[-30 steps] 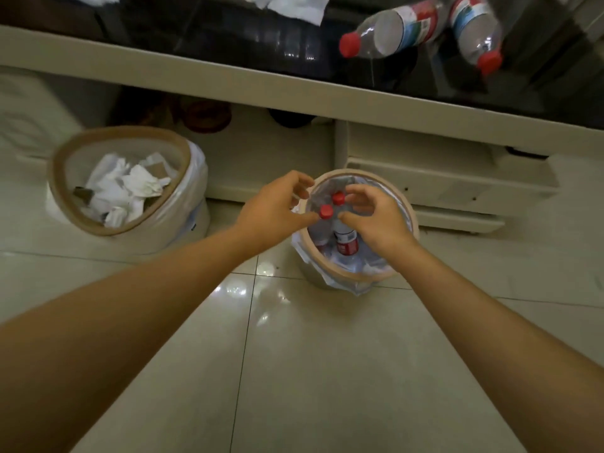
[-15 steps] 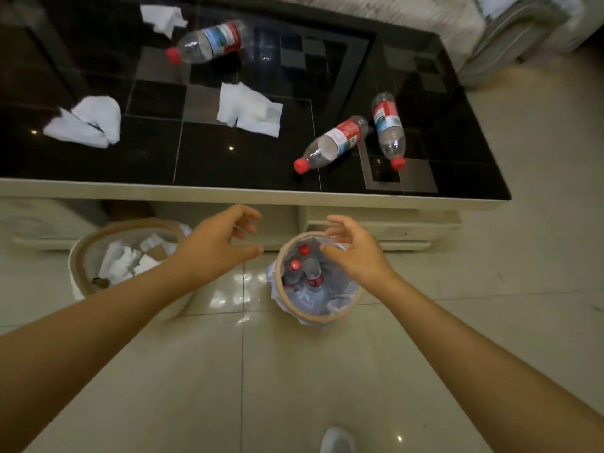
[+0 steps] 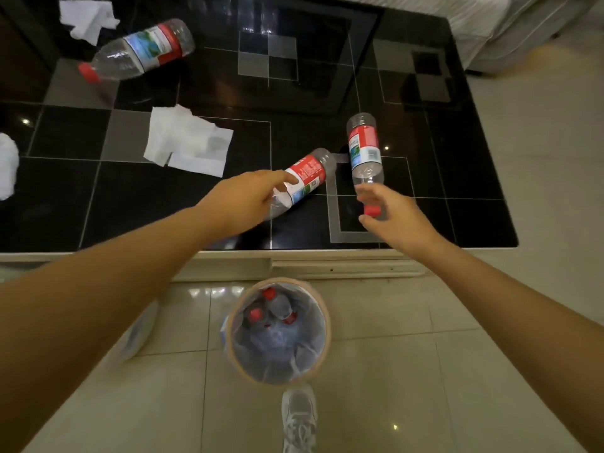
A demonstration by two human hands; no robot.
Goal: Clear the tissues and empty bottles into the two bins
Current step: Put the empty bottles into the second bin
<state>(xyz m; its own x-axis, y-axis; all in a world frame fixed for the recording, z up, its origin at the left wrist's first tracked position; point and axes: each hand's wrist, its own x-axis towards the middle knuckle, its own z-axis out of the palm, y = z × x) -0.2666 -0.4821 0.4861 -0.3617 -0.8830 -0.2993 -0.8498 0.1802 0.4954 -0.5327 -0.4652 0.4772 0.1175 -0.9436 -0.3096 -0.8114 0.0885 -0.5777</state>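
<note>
Two empty bottles with red labels lie near the front right of the black table [image 3: 457, 178]. My left hand [image 3: 242, 199] covers the neck end of the slanted bottle [image 3: 309, 174], with its fingers curled over it. My right hand [image 3: 395, 220] wraps around the red cap and neck of the other bottle [image 3: 364, 147]. Both bottles still lie on the table. A third bottle [image 3: 140, 50] lies at the far left. An unfolded tissue [image 3: 188, 142] is at mid-left, a second tissue [image 3: 86, 19] at the top left, and a third tissue [image 3: 6, 165] at the left edge.
A round lined bin [image 3: 322, 325] holding capped bottles stands on the tiled floor just below the table's front edge. My left forearm hides most of the second bin [image 3: 137, 338]. A grey shoe [image 3: 299, 416] is by the bin. A pale sofa [image 3: 490, 24] is at the top right.
Both hands rose from the bottle bin to the table. The left now covers the slanted bottle and the right wraps the other bottle's cap. The view tilted up over the table.
</note>
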